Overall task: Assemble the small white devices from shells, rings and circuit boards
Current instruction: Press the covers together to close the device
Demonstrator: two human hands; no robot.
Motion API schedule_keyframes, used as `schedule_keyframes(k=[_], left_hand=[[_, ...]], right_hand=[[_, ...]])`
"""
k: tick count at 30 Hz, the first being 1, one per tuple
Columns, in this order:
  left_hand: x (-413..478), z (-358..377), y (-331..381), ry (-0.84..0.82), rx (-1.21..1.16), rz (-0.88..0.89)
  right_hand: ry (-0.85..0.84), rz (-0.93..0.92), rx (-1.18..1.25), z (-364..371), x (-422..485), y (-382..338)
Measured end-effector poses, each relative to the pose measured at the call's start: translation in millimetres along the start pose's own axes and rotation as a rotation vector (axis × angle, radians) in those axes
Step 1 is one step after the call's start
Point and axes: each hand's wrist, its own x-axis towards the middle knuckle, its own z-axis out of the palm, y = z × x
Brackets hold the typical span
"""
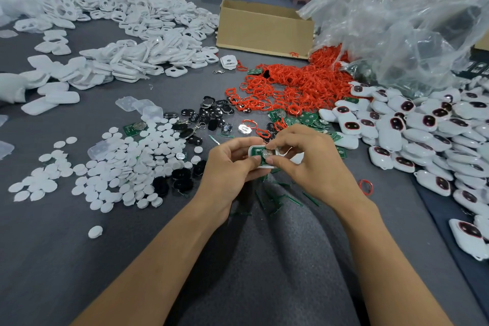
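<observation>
Two hands, left hand (232,164), right hand (307,159), gripping white shell (260,155)

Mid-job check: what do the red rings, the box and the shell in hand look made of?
The red rings look like moulded plastic: thin, uniform, glossy. The box is cardboard, matte brown. The shell, gripped by the left hand and right hand, is probably hard white plastic with a slight sheen; a green board sits inside.
</observation>
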Motion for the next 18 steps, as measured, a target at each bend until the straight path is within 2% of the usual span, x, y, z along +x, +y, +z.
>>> schedule_keyframes(k=[10,13,16,18], left_hand=[[0.0,1.3,-0.2,0.021,0.004,0.000],[0.1,1.7,0.8,0.044,-0.005,0.000],[0.1,2.5,1.2,0.066,-0.016,-0.003],[-0.6,2.3,1.4,0.070,-0.018,-0.004]], right_hand=[[-0.010,0.017,0.005,0.6,0.5,-0.8],[0.051,0.038,0.060,-0.6,0.7,2.6],[0.166,0.159,-0.025,-5.5,-0.8,17.6],[0.143,0.255,-0.128,-6.1,-2.8,27.5]])
